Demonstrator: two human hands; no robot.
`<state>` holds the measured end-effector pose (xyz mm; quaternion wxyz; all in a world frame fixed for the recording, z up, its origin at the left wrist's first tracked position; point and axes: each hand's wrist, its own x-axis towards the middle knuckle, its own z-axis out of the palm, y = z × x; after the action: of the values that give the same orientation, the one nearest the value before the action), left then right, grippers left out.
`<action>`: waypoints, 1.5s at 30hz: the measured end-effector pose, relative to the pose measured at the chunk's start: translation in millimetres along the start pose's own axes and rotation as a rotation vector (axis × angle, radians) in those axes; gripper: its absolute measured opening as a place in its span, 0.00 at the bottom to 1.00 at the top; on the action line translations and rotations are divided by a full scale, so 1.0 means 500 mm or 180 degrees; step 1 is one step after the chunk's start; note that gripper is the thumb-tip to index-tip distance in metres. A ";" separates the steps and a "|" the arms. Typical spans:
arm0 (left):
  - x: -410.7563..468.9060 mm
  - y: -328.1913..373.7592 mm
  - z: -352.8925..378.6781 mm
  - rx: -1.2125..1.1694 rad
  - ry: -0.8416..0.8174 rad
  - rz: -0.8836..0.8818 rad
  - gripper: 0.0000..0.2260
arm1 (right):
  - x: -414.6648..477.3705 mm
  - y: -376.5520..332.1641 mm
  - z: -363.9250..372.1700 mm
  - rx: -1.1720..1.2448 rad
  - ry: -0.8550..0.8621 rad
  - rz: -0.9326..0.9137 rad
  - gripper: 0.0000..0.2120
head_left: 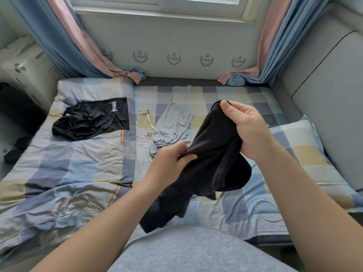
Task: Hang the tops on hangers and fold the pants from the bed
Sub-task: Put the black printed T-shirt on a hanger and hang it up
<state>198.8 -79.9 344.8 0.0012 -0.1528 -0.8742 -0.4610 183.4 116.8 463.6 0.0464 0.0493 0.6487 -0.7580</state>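
The dark garment (212,163) hangs between my two hands above the bed (78,169), its lower end drooping toward my lap. It looks thin and limp, a light knit that sags wherever I don't support it. I judge it will take almost no force to lift, but it will bunch and twist unless I find a hem or waistband and hold it at two corners. I cannot tell whether it is a top or pants.

My right hand (249,131) is raised, thumb on top, fingers curled round a gathered bunch of cloth at the upper end. My left hand (170,163) sits lower and nearer to me, thumb and fingers pinching a fold at the edge. Both bare forearms reach forward.

Further out on the bed lie grey pants (172,122) with a pale cord (147,122) just beside them. A black garment with white lettering (94,120) lies to the left, and a pillow (302,148) on the right.
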 end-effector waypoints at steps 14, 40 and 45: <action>0.007 -0.011 -0.097 -0.0330 0.0509 -0.0641 0.16 | 0.050 0.086 -0.029 -0.1397 0.0781 -0.0368 0.06; 0.057 0.028 -0.124 -0.2387 0.0805 -0.1441 0.11 | 0.013 0.266 -0.048 -0.1648 0.0192 0.0249 0.14; 0.019 -0.043 -0.072 -0.1387 -0.0274 -0.1832 0.13 | 0.010 0.183 -0.010 -0.1074 -0.0121 -0.0288 0.15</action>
<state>179.2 -117.9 349.3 -0.1980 0.0836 -0.7619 -0.6110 190.9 107.4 372.6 0.0320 -0.0028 0.7673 -0.6405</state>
